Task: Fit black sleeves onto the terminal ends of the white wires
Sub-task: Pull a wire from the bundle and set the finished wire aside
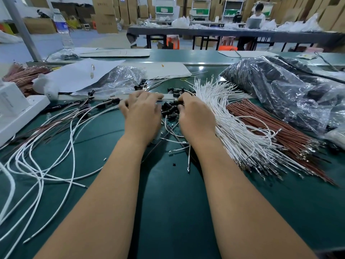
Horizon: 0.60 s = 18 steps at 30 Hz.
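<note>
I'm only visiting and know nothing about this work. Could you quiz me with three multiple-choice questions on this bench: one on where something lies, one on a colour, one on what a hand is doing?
1. Where does the loose pile of black sleeves lie?
A. between the two hands
B. inside the water bottle
C. on the far table

2. What colour is the wire bundle lying right of the white wires?
A. blue
B. reddish brown
C. yellow

3. What is the right hand doing?
A. lying flat, away from all parts
B. lifting the plastic bag
C. pinching a black sleeve at its fingertips

Answers: 1 A, the pile sits between the left hand and the right; 2 B, its strands are reddish brown; 3 C, its fingertips close on a sleeve.
</note>
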Each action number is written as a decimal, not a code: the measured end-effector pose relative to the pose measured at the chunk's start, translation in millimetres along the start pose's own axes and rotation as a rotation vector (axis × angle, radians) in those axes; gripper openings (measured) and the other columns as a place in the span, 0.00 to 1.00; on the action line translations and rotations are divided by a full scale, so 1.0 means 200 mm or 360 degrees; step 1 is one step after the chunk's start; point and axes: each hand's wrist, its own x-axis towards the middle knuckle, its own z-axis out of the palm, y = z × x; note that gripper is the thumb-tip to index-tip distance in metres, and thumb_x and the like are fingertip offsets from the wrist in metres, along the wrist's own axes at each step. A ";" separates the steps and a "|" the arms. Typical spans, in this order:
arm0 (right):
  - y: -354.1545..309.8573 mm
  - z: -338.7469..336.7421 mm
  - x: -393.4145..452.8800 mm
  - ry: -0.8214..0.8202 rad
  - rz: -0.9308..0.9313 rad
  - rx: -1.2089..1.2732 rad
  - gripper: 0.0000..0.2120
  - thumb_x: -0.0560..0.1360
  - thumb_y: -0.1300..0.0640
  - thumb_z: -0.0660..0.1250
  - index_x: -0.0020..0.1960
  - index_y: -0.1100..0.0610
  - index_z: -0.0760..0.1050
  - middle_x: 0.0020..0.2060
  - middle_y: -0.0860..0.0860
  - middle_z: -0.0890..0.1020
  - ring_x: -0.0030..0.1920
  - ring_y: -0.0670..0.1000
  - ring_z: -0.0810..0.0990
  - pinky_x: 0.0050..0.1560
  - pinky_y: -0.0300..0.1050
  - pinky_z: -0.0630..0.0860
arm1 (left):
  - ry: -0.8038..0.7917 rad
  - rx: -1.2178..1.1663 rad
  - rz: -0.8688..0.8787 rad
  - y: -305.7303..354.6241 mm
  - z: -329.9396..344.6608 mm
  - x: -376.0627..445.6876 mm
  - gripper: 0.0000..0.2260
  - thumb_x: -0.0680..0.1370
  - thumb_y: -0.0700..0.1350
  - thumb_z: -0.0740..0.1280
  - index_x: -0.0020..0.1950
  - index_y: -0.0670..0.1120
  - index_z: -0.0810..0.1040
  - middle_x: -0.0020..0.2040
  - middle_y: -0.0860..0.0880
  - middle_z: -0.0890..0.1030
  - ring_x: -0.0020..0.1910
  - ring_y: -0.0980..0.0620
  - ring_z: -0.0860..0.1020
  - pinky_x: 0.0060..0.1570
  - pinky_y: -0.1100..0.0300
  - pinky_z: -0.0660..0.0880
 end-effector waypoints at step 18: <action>0.01 0.01 0.00 -0.0034 0.0054 0.0166 0.06 0.81 0.61 0.59 0.55 0.55 0.73 0.33 0.44 0.72 0.35 0.50 0.72 0.28 0.40 0.60 | 0.0050 -0.0088 -0.0293 -0.06 -0.02 0.02 0.12 0.79 0.39 0.59 0.57 0.44 0.80 0.51 0.43 0.82 0.52 0.40 0.76 0.54 0.50 0.72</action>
